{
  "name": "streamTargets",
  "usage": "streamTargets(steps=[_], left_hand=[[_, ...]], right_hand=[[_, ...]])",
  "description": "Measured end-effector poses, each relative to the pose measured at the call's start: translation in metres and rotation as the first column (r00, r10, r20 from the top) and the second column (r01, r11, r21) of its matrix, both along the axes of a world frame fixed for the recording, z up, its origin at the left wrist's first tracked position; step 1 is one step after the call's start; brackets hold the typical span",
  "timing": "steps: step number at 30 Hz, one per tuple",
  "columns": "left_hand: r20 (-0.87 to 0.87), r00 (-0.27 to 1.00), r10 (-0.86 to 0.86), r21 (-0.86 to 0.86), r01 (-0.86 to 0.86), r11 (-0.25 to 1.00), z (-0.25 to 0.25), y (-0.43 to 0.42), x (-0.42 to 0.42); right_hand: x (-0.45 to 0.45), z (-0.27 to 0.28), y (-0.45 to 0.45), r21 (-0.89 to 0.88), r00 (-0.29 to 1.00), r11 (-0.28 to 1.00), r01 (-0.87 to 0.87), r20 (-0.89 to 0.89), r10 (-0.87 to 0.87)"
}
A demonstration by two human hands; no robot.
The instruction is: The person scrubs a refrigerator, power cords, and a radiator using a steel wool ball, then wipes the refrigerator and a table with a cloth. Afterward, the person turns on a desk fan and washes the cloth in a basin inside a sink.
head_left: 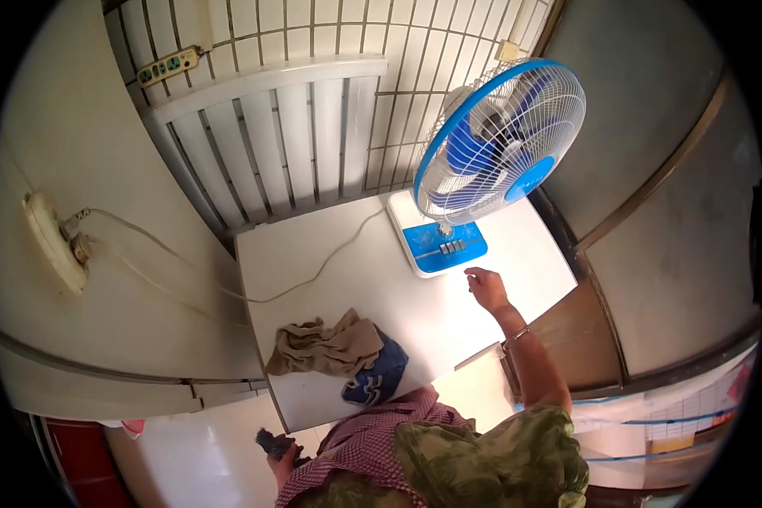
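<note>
My right hand [488,289] is just in front of the base of a blue and white table fan [499,144], its fingers loosely bent and apart with nothing seen in them. Several push buttons [453,247] sit on the fan's blue base, close to this hand. At the lower left, beside the table and below its top, my left hand [284,464] is closed around a dark, crumpled cloth [273,441]. On the near left of the white table [313,254] lies a brown cloth [330,345], partly over a blue item with white markings [379,372].
The fan's cord [317,269] crosses the table toward a wall socket [55,241] at left. A white slatted panel [262,144] stands behind the table before a tiled wall. Another outlet strip [168,67] is higher up. Grey panels [669,212] flank the right side.
</note>
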State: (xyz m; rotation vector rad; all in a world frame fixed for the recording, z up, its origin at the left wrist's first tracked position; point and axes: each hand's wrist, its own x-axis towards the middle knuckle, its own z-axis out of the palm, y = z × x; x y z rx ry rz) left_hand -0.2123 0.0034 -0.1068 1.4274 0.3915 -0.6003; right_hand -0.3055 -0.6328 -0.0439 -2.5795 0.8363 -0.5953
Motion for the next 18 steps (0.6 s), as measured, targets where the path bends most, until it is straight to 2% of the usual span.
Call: streamTargets(steps=[1, 3, 5, 6, 8, 12, 13, 16, 18], left_hand=[[0.126, 0.988, -0.087, -0.005, 0.088, 0.996, -0.025, 0.007, 0.003], [0.254, 0.951, -0.179, 0.057, 0.170, 0.984, -0.037, 0.012, 0.004], [0.167, 0.972, -0.168, 0.054, 0.161, 0.986, -0.017, 0.006, 0.005], [0.115, 0.987, -0.109, 0.044, 0.105, 0.994, -0.013, 0.005, 0.004], [0.015, 1.000, 0.014, 0.039, -0.015, 0.999, -0.007, 0.005, 0.003], [0.028, 0.996, 0.079, 0.131, -0.082, 0.988, -0.001, 0.005, -0.015], [0.001, 0.991, 0.133, 0.185, -0.131, 0.974, 0.003, -0.002, -0.021], [-0.065, 0.955, 0.290, 0.011, -0.290, 0.957, 0.024, -0.022, -0.041], [-0.001, 0.958, 0.288, 0.074, -0.287, 0.955, 0.011, -0.030, -0.056]], right_hand=[[-0.002, -0.001, -0.006, -0.046, 1.000, 0.999, 0.010, -0.021, -0.011], [-0.012, -0.012, -0.012, -0.121, 0.996, 0.992, 0.022, -0.079, -0.031], [-0.009, -0.007, -0.018, -0.122, 0.989, 0.988, 0.094, -0.102, -0.107], [-0.005, -0.002, -0.024, -0.107, 0.980, 0.984, 0.145, -0.124, -0.158], [0.003, -0.006, -0.047, -0.197, 0.977, 0.970, 0.140, -0.130, -0.167], [0.022, -0.023, -0.084, -0.253, 0.953, 0.956, 0.150, -0.222, -0.208], [0.026, -0.028, -0.092, -0.195, 0.963, 0.970, 0.146, -0.196, -0.184], [0.053, -0.037, -0.111, -0.169, 0.970, 0.983, 0.070, -0.218, -0.106], [0.072, -0.025, -0.116, -0.088, 0.972, 0.995, -0.051, -0.235, 0.030]])
